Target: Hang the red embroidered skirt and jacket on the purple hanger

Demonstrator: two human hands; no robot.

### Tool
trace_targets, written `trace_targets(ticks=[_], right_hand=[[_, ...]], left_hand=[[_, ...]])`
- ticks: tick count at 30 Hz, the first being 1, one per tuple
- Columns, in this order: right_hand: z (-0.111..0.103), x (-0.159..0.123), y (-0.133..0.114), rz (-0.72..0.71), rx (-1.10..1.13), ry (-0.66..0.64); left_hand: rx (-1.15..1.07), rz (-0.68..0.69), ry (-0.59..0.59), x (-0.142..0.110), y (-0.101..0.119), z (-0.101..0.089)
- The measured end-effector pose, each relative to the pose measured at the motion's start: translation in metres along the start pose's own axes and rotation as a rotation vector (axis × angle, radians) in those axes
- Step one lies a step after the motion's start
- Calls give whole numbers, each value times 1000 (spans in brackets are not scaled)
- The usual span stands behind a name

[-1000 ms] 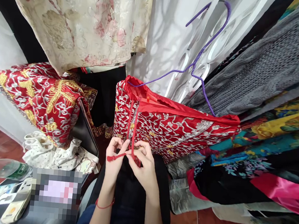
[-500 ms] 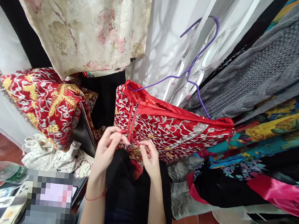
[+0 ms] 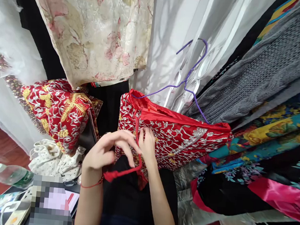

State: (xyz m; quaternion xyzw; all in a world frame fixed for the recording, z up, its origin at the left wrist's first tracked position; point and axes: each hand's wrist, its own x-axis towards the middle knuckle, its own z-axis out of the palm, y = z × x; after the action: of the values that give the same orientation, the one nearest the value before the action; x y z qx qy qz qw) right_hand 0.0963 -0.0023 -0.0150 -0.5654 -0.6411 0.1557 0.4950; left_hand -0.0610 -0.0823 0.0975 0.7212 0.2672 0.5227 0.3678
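Note:
A red skirt-like garment (image 3: 174,139) with silver and gold embroidery hangs from a purple wire hanger (image 3: 187,81), its lower part by my lap. A red cord (image 3: 127,172) trails from its waist and ends in a blurred knot or tassel near my left wrist. My left hand (image 3: 109,149) is in front of the garment with its fingers bent and apart, fingertips close to the cord. Against the embroidered cloth, my right hand (image 3: 147,144) pinches the upper part of the cord; its fingertips are partly hidden.
Another red embroidered piece (image 3: 60,111) lies at left, above a dotted white cloth (image 3: 55,160). A plastic bottle (image 3: 11,175) and a charger with a white cable (image 3: 11,203) are on a black surface. A floral cloth (image 3: 101,33) hangs above. Clothes, including a grey knit (image 3: 266,63), hang at right.
My left hand has opened from its pinch and reached right across the cord. My right hand has moved up to the garment. The cord's end now swings out leftwards.

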Motion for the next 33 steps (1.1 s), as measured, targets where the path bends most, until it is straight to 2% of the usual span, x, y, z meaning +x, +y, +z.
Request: trace_targets(ticks=[1,2,4,6,9,11,13,15,18,20,21,23,25,29,31,33], right_hand=[[-6,1,-6,-58,48,0],[-12,3,-11,-119,103,0],[-19,10,-21,-213,186,-3],[-22,18,-28,-254,189,-1],[-20,26,-35,-272,135,23],[-19,29,-37,-272,119,39],[-20,32,-39,-242,88,54],[-24,39,-40,-125,-10,72],[-32,50,-44,82,-190,98],[-39,53,-49,137,-258,98],[-43,53,-52,134,-273,95],[-50,48,-58,108,-242,102],[-55,43,-63,58,-76,72],[-57,45,-71,27,355,-138],[-55,50,-74,19,418,-178],[-54,55,-79,-20,409,-159]], left_hand=[[20,-50,-21,4,-11,-1],[66,-77,14,9,-21,0],[260,-126,202,23,-37,4],[486,-161,312,36,-48,11],[724,-190,294,45,-57,19],[816,-140,270,46,-59,20],[827,-50,255,48,-55,19],[746,45,255,52,-47,17],[605,150,352,60,-30,16],[574,170,407,63,-21,16],[581,159,394,62,-18,16],[589,113,288,55,-19,15],[537,61,170,46,-27,14],[381,-65,133,32,-48,12],[391,-111,67,29,-56,10],[440,-137,3,31,-61,8]])
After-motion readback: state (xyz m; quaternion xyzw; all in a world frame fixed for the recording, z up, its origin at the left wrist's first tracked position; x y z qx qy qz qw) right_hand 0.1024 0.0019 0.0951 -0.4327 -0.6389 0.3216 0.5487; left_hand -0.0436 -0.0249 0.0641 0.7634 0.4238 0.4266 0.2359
